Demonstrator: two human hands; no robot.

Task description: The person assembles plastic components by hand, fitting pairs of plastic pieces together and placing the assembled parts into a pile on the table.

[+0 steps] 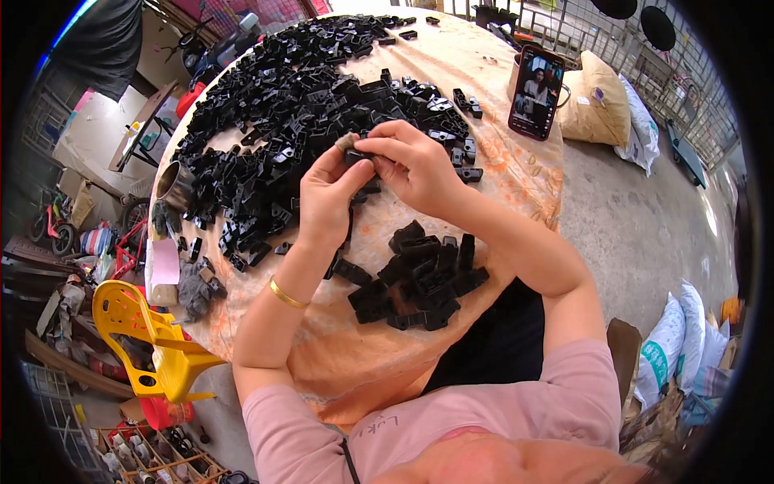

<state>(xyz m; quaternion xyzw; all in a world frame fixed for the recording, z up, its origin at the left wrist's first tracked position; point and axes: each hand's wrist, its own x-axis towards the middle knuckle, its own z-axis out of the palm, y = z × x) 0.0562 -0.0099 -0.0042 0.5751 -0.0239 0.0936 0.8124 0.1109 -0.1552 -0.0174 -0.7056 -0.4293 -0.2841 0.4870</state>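
My left hand and my right hand meet above the middle of the table, fingertips pinched together around a small black plastic part. A beige wrap covers a fingertip of my left hand. Fingers hide most of the part, so its exact shape cannot be told. Beyond and left of my hands spreads a large heap of similar black plastic parts. Closer to my body, below my hands, lies a smaller pile of black parts.
A patterned orange cloth covers the round table. A phone stands upright at the right edge, showing a video. At the left edge are a metal cup, a pink paper pad and grey gloves. A yellow chair stands left.
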